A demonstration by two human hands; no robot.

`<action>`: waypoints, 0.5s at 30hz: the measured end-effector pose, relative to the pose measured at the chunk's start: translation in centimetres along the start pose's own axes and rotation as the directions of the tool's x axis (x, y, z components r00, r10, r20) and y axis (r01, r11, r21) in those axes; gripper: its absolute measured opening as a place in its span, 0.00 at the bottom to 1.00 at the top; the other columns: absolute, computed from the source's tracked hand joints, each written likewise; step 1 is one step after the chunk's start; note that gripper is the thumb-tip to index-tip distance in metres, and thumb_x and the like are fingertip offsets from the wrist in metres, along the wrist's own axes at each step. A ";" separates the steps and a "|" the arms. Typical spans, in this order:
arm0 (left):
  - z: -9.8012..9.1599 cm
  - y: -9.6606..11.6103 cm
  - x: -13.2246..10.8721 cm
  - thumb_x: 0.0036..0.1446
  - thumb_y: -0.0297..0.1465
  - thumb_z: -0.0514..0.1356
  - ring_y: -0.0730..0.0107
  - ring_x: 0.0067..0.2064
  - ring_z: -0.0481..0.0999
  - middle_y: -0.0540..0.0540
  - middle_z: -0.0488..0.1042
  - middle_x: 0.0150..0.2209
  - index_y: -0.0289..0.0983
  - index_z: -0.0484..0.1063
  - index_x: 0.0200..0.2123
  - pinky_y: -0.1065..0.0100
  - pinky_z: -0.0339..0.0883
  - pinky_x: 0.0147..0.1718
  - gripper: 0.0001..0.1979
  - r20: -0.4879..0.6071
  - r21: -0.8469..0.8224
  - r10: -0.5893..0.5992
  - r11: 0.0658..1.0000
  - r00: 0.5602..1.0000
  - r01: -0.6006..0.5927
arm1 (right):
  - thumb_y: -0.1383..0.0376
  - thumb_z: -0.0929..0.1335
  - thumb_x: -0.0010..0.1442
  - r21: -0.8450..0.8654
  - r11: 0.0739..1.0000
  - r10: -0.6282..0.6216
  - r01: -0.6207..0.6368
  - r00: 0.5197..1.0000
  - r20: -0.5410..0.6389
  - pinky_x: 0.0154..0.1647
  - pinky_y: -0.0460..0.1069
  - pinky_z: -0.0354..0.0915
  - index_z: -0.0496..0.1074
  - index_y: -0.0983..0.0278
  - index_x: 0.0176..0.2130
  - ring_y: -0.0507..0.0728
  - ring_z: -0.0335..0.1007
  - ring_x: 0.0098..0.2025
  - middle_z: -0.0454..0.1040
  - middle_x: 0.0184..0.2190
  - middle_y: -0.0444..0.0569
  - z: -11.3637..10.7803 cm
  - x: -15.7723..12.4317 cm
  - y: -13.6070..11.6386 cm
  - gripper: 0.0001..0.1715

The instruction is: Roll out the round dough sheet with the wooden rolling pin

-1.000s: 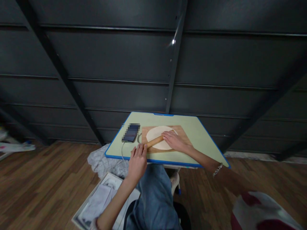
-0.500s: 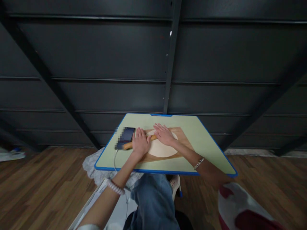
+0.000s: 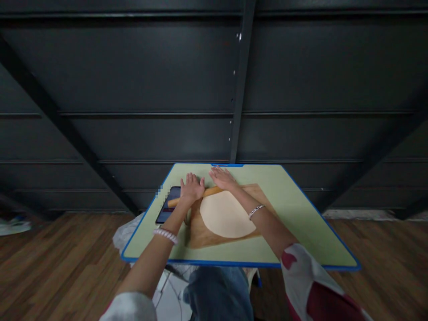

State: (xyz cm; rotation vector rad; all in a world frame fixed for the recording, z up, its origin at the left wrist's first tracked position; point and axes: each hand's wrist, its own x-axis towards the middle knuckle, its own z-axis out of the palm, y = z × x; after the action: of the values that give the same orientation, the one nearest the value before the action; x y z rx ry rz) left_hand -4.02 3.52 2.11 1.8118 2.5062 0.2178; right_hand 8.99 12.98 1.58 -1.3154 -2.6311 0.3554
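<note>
Hands: the left hand (image 3: pixel 192 187) and right hand (image 3: pixel 222 178) both lie open and flat, palms down, fingers spread, pressing on the rolling pin (image 3: pixel 209 192) without curling around it.

Wall: dark metal panels (image 3: pixel 133 67) with black ribs fill the view beyond the desk.

Floor: wood boards (image 3: pixel 67 267) run below on both sides.

Desk: a pale green top (image 3: pixel 301 232) with a blue edge, seen tilted in the view, carries everything in use.

Board: a wooden board (image 3: pixel 200 234) sits square to nothing, turned at an angle, near the middle of the desk.

Dough: a round, flat, pale sheet of dough (image 3: pixel 225 214) lies on the board, its far side tucked under the pin.

Pin: it lies across the far part of the dough, its left end reaching past the board.

Phone: a phone (image 3: pixel 163 215), partly blurred, lies left of the board; the pin's left end crosses it in this view, and whether they touch cannot be told.

Arms: both reach forward and inward from the near edge, elbows wide; the left forearm passes over the desk's near left corner area and the right forearm passes above the board's right side.

Edges: a strip of green separates the board from the near blue edge, and a wider stretch runs to the right.

Wrists: a beaded band (image 3: pixel 165 236) circles the left, a silver bracelet (image 3: pixel 256 211) the right.
</note>
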 end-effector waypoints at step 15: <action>-0.5 0.3 -7.9 0.64 0.39 0.36 0.62 0.64 0.54 0.32 0.55 0.62 0.23 0.52 0.61 0.64 0.48 0.59 0.31 0.076 0.020 0.479 0.876 0.874 -0.482 | 0.60 0.49 0.66 -0.140 0.964 -0.230 0.224 0.973 -0.025 0.65 0.53 0.38 0.58 0.73 0.60 0.54 0.41 0.66 0.51 0.64 0.56 -0.8 -9.6 1.5 0.31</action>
State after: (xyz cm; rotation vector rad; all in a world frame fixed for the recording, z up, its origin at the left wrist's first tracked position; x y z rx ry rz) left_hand -1.26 -3.91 2.23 2.3865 1.9798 0.1161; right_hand 16.00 6.25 1.41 -1.0268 -2.7753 0.1156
